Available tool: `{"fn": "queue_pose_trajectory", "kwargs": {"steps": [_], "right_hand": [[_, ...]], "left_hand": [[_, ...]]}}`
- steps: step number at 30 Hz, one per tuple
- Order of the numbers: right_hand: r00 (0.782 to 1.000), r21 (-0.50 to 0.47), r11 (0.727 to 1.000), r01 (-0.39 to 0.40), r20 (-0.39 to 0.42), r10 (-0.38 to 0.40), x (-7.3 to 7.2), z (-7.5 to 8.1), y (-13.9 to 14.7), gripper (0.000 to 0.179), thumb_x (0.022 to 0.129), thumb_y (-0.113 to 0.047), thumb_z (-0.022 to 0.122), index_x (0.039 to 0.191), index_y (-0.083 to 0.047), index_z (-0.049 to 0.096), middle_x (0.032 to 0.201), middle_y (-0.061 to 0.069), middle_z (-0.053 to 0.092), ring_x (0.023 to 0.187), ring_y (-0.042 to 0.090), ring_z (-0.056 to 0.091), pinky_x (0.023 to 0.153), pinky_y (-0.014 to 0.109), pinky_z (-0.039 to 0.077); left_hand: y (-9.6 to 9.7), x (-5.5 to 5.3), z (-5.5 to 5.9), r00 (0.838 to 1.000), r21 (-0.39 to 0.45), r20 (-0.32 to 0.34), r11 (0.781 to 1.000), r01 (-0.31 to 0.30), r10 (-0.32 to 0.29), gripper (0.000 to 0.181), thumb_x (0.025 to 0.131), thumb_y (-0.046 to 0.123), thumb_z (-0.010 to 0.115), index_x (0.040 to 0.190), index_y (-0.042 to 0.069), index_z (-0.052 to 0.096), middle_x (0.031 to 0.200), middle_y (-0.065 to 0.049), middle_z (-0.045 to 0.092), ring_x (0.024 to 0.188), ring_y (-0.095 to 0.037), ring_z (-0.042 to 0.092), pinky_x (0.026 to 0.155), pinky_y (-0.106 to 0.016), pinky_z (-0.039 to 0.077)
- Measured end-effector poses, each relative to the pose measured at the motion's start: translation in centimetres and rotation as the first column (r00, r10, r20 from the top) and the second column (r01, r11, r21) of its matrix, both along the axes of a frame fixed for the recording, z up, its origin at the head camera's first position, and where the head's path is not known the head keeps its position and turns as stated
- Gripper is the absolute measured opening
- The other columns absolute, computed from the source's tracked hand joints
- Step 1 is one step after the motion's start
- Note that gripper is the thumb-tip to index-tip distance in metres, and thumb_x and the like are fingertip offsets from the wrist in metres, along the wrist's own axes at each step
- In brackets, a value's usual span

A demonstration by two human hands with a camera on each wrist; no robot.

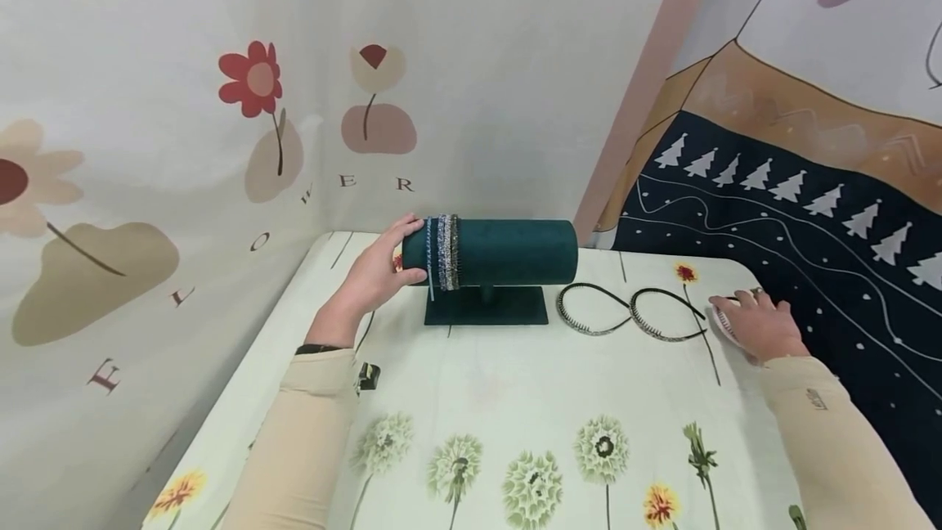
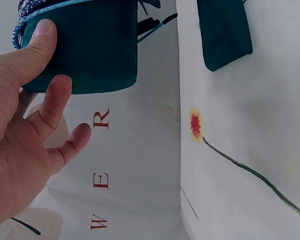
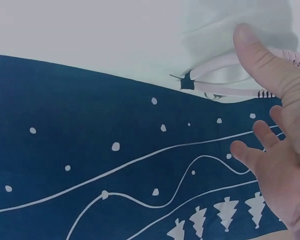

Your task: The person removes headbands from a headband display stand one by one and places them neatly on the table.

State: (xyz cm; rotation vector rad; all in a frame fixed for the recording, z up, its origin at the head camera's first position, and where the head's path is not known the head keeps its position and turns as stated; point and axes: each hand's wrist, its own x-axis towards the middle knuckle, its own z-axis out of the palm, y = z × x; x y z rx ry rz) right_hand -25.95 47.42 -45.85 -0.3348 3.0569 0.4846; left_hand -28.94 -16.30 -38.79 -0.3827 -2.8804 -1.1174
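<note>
My left hand (image 1: 374, 275) grips the left end of a dark green bracelet display stand (image 1: 515, 252), thumb on the front and fingers over the top. In the left wrist view the thumb presses the roll (image 2: 94, 50) while the lower fingers stay loosely bent off it. Glittery silver bands (image 1: 447, 252) and a thin blue cord (image 1: 430, 260) with a dangling tail circle the roll near this hand. At the table's right edge my right hand (image 1: 761, 325) lies over a pale toothed headband (image 3: 217, 67); its thumb stretches across the band, the other fingers loosely curled.
Two black toothed headbands (image 1: 589, 332) lie side by side between the stand and my right hand. A small black item (image 1: 370, 376) sits by my left forearm. The flower-print tablecloth (image 1: 486, 391) meets a hanging curtain (image 1: 471, 64) behind and dark blue fabric (image 1: 736, 227) at right.
</note>
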Motion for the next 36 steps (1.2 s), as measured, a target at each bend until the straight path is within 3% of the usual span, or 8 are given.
{"fn": "queue_pose_trajectory", "kwargs": {"steps": [3,5,14,21,29,36], "right_hand": [[1.0,0.001,1.0,-0.001,-0.001,0.001,0.2,-0.2,0.0,0.104,0.06,0.006,0.099,0.151,-0.005,0.049,0.142,0.042,0.051,0.125,0.067,0.049,0.091,0.083,0.047],[1.0,-0.008,1.0,0.003,-0.002,-0.003,0.3,-0.2,0.0,0.107,0.058,0.007,0.1,0.151,-0.006,0.049,0.143,0.041,0.051,0.125,0.066,0.048,0.092,0.083,0.046],[0.999,0.014,1.0,0.014,-0.033,-0.013,0.7,0.1,-0.4,0.099,0.066,0.006,0.097,0.152,-0.004,0.048,0.139,0.04,0.053,0.123,0.063,0.051,0.09,0.081,0.048],[0.997,-0.047,0.998,0.043,-0.066,-0.046,1.1,-0.6,0.5,0.1,0.068,-0.003,0.098,0.151,-0.001,0.043,0.139,0.043,0.051,0.118,0.062,0.051,0.082,0.074,0.051],[0.992,-0.163,0.979,0.126,0.014,-0.125,1.0,0.0,1.3,0.106,0.073,-0.01,0.095,0.156,0.002,0.031,0.143,0.049,0.042,0.114,0.065,0.049,0.082,0.074,0.049],[0.988,-0.182,0.971,0.154,0.047,-0.148,0.8,-0.1,1.6,0.103,0.073,-0.011,0.096,0.154,0.005,0.034,0.142,0.049,0.043,0.111,0.065,0.051,0.082,0.074,0.05]], "left_hand": [[0.1,0.0,0.0,1.0,0.0,0.002,1.0,-0.001,0.001,0.089,0.099,0.023,0.08,0.171,0.031,0.028,0.182,0.005,0.014,0.164,-0.038,0.028,0.126,-0.065,0.038],[0.1,0.0,0.1,1.0,-0.001,0.0,1.0,-0.002,0.002,0.089,0.099,0.023,0.079,0.171,0.031,0.028,0.182,0.004,0.014,0.164,-0.039,0.028,0.126,-0.065,0.038],[0.1,0.1,-0.1,1.0,0.002,0.003,1.0,-0.013,0.013,0.089,0.099,0.023,0.08,0.17,0.032,0.027,0.182,0.007,0.014,0.164,-0.039,0.028,0.125,-0.065,0.039],[0.1,0.0,0.0,1.0,-0.002,-0.001,1.0,-0.005,0.005,0.089,0.099,0.022,0.079,0.171,0.032,0.027,0.182,0.006,0.013,0.164,-0.038,0.027,0.126,-0.065,0.038],[-0.1,0.0,0.0,1.0,-0.01,-0.005,1.0,0.001,-0.001,0.09,0.098,0.023,0.08,0.171,0.03,0.027,0.182,0.004,0.014,0.165,-0.038,0.027,0.126,-0.066,0.036],[0.0,0.0,0.1,1.0,-0.01,-0.003,1.0,0.003,-0.003,0.09,0.098,0.023,0.08,0.171,0.031,0.027,0.182,0.003,0.014,0.165,-0.038,0.026,0.126,-0.066,0.036]]}}
